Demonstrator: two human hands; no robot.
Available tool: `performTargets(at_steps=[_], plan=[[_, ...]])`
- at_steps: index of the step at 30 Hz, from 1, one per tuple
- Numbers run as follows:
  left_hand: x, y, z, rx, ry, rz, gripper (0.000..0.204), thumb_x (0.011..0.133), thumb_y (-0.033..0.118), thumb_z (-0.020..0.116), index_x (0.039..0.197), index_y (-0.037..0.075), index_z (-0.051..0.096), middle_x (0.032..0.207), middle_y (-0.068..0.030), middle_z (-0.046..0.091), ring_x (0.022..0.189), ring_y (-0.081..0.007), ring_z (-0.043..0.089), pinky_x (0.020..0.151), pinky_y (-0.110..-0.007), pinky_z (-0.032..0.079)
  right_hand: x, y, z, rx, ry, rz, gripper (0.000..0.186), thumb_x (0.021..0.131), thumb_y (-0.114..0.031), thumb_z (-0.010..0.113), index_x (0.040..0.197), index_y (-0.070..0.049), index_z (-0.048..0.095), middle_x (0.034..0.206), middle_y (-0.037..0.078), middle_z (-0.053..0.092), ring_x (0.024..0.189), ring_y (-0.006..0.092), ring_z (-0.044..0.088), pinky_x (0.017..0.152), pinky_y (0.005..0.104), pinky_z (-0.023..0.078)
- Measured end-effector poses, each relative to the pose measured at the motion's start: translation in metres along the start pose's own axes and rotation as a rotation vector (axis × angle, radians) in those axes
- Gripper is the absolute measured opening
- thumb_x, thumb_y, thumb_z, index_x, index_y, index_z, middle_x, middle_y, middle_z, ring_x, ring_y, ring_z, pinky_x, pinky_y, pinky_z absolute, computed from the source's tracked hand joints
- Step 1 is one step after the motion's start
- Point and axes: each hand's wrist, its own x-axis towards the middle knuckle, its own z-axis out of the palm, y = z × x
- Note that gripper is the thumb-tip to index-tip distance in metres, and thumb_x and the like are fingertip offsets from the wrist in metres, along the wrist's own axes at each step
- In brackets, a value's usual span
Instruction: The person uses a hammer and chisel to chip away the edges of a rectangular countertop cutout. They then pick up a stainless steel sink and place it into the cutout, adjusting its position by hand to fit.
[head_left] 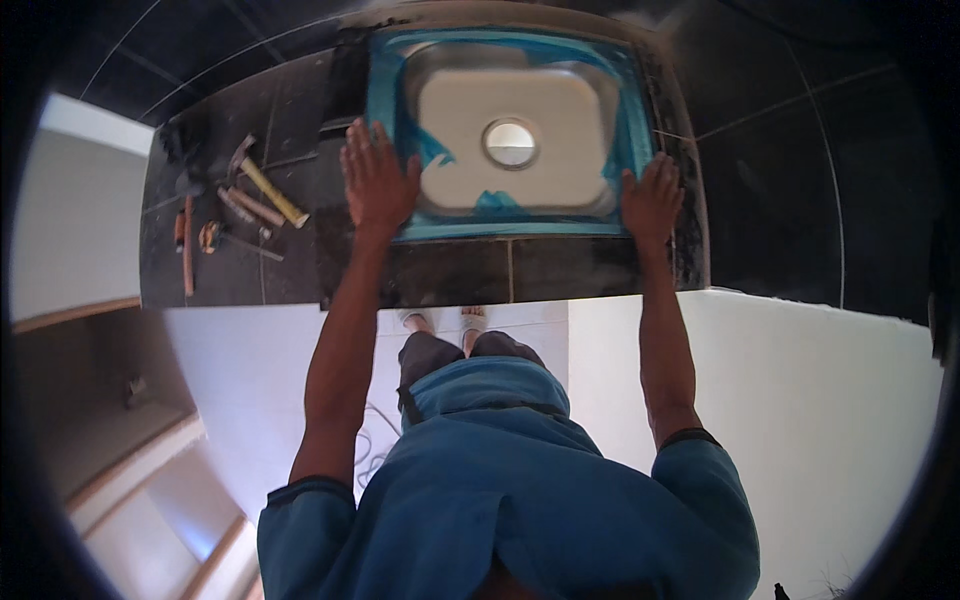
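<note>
A steel sink basin with blue protective film on its rim sits in the dark tiled counter, its round drain hole in the middle. Some film is torn and lifted along the inner edges. My left hand lies flat with fingers extended over the sink's left rim and the tile beside it. My right hand rests likewise on the right rim, fingers stretched toward the back.
Left on the counter lie a hammer with a yellow handle and several other tools. Dark tiled wall rises at right. Below are white walls, shelving, my feet and a coiled cord.
</note>
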Motion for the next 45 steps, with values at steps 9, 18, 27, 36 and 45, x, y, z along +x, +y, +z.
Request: performTargets(at_steps=[9,18,27,36,45], plan=[[-0.006,-0.005,0.013,0.069,-0.004,0.069,0.073,0.097,0.037,0.054,0.152,-0.004,0.03,0.16,-0.0267,0.027,0.15,-0.0387,0.026,0.122,-0.051,0.021,-0.007,0.0,-0.015,0.118,0.022,0.047,0.074,0.101,-0.051,0.047,0.146,0.007,0.039,0.152,0.028,0.039,0.14,0.0424,0.041,0.112,0.0589,0.034],[-0.047,0.006,-0.058,0.0,-0.214,0.463,0.059,0.097,0.052,0.057,0.137,0.008,0.057,0.154,-0.014,0.042,0.149,-0.0329,0.03,0.121,-0.058,0.017,-0.122,-0.045,-0.106,0.288,-0.127,0.111,0.066,0.102,-0.04,0.051,0.148,0.006,0.036,0.155,0.028,0.033,0.145,0.0415,0.032,0.118,0.0563,0.027],[-0.037,0.031,-0.062,-0.333,-0.292,0.529,0.047,0.089,0.05,0.068,0.104,0.005,0.068,0.1,-0.0129,0.069,0.11,-0.0326,0.062,0.117,-0.057,0.026,-0.067,-0.024,-0.109,0.53,-0.113,0.277,0.065,0.104,-0.037,0.048,0.15,0.006,0.032,0.157,0.029,0.028,0.146,0.0458,0.027,0.119,0.0575,0.021],[-0.027,0.026,-0.064,-0.379,-0.303,0.512,0.047,0.087,0.049,0.071,0.103,0.005,0.069,0.098,-0.0142,0.07,0.108,-0.033,0.062,0.116,-0.056,0.029,0.042,0.022,-0.016,0.128,-0.079,0.153,0.069,0.105,-0.051,0.036,0.152,0.0,0.033,0.16,0.023,0.029,0.15,0.038,0.025,0.121,0.0559,0.019],[0.039,0.02,-0.047,-0.506,-0.241,0.014,0.064,0.099,0.04,0.058,0.145,-0.002,0.042,0.154,-0.0264,0.037,0.146,-0.0402,0.032,0.122,-0.052,0.02,0.071,0.027,0.003,0.085,-0.159,0.19,0.07,0.105,-0.052,0.035,0.152,0.0,0.034,0.159,0.024,0.031,0.15,0.0402,0.025,0.12,0.0593,0.02]])
